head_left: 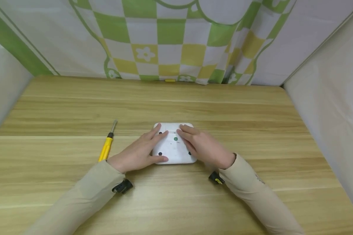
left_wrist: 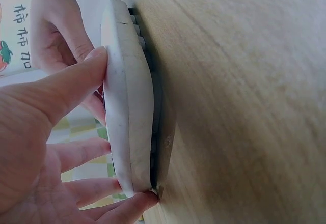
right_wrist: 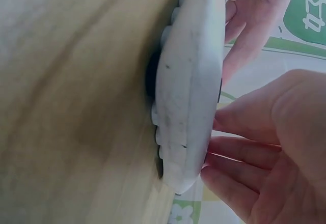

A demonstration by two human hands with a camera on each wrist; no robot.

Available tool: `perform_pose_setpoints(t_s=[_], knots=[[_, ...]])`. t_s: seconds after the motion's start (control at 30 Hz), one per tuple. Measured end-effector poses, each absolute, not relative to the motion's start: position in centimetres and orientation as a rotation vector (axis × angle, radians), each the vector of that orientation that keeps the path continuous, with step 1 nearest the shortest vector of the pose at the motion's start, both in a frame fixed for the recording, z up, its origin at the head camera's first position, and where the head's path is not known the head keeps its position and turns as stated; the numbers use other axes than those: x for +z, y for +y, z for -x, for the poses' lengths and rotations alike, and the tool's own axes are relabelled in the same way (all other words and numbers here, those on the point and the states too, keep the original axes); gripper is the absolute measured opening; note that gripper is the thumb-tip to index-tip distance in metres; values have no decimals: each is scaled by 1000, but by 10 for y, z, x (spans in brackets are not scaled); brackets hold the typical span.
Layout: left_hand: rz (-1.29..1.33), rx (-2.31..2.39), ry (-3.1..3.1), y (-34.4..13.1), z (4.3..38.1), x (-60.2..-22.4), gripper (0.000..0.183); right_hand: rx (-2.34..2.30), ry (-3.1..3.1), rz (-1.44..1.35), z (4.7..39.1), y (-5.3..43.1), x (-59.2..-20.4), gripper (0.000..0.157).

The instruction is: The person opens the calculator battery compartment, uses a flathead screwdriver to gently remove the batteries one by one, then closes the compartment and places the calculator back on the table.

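A white calculator lies face down on the wooden table, its keys toward the tabletop in the left wrist view. Its back carries black round feet, a green dot and a seam line near the far edge. My left hand rests over its left side with fingers spread, thumb at the near edge and one fingertip around the far corner. Across the right side lies my right hand, its fingertips touching the back beside the seam. The right thumb is mostly hidden in the head view.
To the left of my left hand lies a yellow-handled screwdriver, partly behind the wrist. A checkered green, yellow and white curtain hangs at the table's far edge, with a small yellow object at its foot. Pale walls stand on both sides.
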State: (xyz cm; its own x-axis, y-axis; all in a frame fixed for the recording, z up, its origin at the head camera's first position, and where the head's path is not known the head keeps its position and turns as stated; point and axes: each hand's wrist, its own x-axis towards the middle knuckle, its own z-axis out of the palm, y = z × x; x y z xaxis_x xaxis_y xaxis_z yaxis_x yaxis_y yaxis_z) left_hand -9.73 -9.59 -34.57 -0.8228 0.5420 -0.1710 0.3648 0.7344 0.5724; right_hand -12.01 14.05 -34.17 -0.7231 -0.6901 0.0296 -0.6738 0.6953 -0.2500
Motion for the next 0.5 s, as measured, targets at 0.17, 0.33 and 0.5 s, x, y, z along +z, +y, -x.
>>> perform_pose_setpoints(t_s=[0.17,0.33,0.5], knots=[[-702,759,2610,-96,98,-345,81,-340,2832,1158,119,141,-343,44],[-714,764,2614,-96,98,-345,81,-310,2836,1161,118,141,-345,45],[-717,761,2618,-96,97,-345,80,-288,2841,1171,117,141,-346,44]])
